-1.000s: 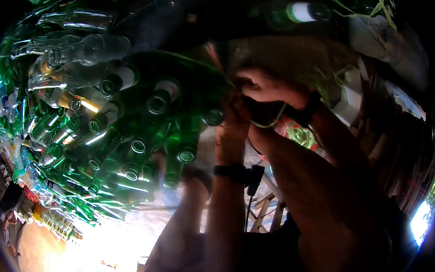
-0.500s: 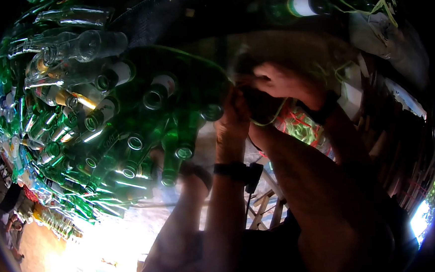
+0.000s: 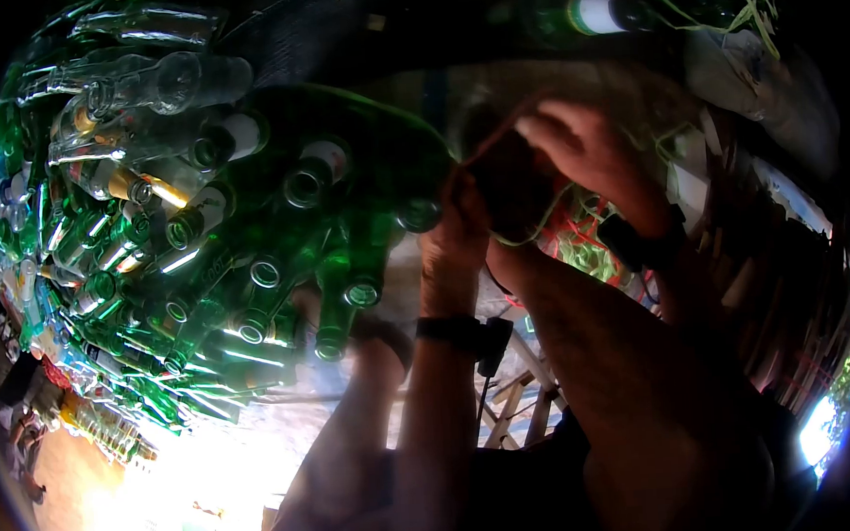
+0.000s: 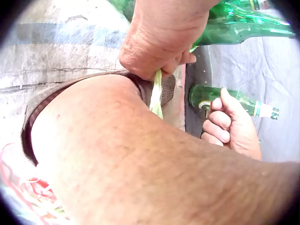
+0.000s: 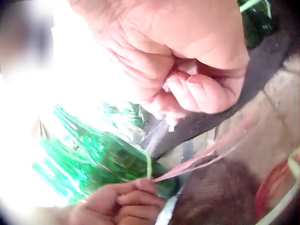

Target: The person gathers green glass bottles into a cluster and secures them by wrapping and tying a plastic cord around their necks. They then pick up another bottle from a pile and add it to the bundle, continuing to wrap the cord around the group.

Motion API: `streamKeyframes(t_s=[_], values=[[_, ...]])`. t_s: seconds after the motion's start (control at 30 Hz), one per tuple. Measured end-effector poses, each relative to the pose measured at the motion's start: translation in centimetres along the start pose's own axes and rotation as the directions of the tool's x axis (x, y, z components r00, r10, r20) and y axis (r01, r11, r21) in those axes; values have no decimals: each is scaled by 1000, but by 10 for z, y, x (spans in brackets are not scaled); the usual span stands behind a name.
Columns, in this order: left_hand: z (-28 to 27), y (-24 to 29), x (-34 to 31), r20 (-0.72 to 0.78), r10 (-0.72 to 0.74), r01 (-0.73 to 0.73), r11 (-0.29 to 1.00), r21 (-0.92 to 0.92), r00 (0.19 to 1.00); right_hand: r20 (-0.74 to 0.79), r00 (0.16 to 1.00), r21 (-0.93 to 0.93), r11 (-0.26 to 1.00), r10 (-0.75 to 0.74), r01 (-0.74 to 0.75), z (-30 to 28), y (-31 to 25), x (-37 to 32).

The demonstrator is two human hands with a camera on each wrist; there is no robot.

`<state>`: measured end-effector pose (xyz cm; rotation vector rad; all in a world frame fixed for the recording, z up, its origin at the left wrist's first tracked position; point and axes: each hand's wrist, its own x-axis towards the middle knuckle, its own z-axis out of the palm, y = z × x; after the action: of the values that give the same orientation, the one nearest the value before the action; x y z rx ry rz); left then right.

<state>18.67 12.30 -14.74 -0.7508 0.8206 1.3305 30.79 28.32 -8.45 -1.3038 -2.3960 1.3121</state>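
You are holding both arms up at the right edge of the bundle of green bottles, whose mouths are facing you. Your left grip is clenching round the yellow-green strand. The fingers are curling fully over it, and the loose end is hanging out below the fist, just above your other forearm. This grip is sitting just beside the nearest bottle of the bundle.

Your right grip is hovering higher and to the right of the left one, near it but apart. Its fingers are curling in hard against the thumb. The pink strand is running taut from your left fingers up toward the right fingertips. In the head view it is reaching them, though the right wrist view is not showing the pinch itself plainly. So both strands are lying between your two grips, at the side of the bundle.

A single green bottle with a pale band at its neck is lying on its side just beside your right knuckles, against grey woven sacking. Clear glass bottles are lying at the upper left of the bundle. A tangle of red and green strands is showing behind your right forearm. A dark wristband is circling your left wrist.
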Motion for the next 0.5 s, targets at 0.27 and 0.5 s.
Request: streamKeyframes(t_s=[0.27, 0.5], values=[[-3, 1, -1, 75, -10, 14, 998, -56, 997, 552, 675, 430, 527, 489, -733, 47, -11, 2], [-2, 0, 1, 78, -20, 26, 997, -76, 997, 546, 775, 700, 335, 318, -631, 75, 10, 13]])
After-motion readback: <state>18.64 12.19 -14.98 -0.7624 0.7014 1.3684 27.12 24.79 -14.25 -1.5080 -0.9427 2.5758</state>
